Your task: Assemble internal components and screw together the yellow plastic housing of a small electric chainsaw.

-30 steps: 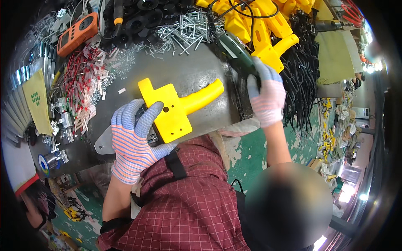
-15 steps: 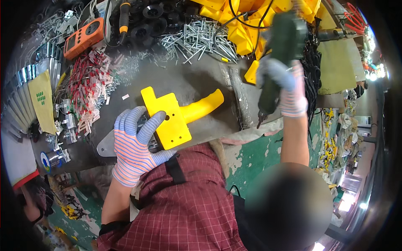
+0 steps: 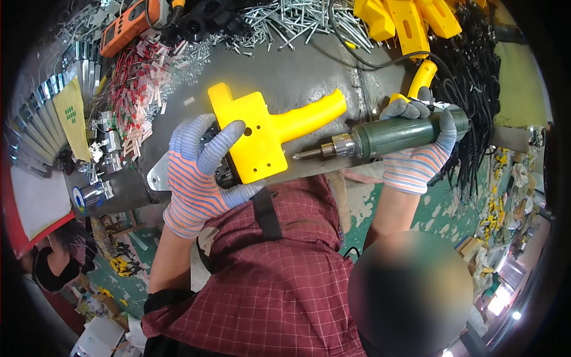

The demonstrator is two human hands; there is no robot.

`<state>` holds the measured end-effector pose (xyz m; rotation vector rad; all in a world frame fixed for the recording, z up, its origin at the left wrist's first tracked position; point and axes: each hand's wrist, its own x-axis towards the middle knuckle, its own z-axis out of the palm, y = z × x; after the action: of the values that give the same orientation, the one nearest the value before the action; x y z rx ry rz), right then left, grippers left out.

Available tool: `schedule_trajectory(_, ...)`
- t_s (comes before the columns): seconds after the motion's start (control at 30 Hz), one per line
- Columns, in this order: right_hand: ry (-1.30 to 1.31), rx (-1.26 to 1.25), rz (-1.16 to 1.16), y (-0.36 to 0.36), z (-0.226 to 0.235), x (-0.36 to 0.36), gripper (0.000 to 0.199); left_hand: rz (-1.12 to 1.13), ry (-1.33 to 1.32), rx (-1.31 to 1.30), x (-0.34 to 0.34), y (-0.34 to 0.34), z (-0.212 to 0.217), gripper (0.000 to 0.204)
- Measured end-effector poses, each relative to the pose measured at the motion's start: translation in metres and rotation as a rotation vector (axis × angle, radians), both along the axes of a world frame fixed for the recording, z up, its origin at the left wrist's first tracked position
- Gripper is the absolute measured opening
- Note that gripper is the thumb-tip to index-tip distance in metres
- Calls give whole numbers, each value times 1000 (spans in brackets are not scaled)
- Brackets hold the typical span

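My left hand (image 3: pixel 199 169), in a striped knit glove, grips the left side of a yellow plastic housing (image 3: pixel 257 140) with a curved handle. Its fingers press on the face and edge, and a grey metal plate (image 3: pixel 157 174) juts out to the left under the hand. Two small holes show at the housing's lower end and a larger one near its middle. My right hand (image 3: pixel 419 149), gloved too, is wrapped round a dark green electric screwdriver (image 3: pixel 395 135). The tool lies nearly level, its bit pointing left, just right of the housing and below the handle.
Loose long screws (image 3: pixel 291 24) are heaped at the back of the bench. More yellow housings (image 3: pixel 410 30) lie at the back right, beside black cables (image 3: pixel 470 71). Red-and-white wired parts (image 3: pixel 140 89) and an orange meter (image 3: pixel 128 27) are at the left. A solder spool (image 3: pixel 89 196) stands front left.
My right hand has brought the electric screwdriver down and turned it from upright to level, bit towards the housing. The view has shifted; my left hand keeps its grip on the housing.
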<state>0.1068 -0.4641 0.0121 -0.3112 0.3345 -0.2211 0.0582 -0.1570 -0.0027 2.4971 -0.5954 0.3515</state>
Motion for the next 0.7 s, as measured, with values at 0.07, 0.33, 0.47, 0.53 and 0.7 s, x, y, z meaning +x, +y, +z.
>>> schedule_trajectory(0.07, 30, -7, -10, 6, -5, -1, 40, -2, -12, 4, 0, -1, -2, 80)
schedule_trajectory(0.33, 62, -99, 9, 15, -11, 1, 41, -4, 5, 0, -1, -1, -1, 82)
schedule_trajectory(0.47, 37, -75, 3, 16, -16, 2, 36, -7, -8, -22, -1, 0, -3, 82)
schedule_trajectory(0.53, -50, -15, 77, 16, -16, 2, 32, 6, -25, -24, -2, 1, -3, 81)
schedule_trajectory(0.7, -18, -51, 91, 29, -1, -1, 35, -35, -7, -22, 3, 11, -2, 78)
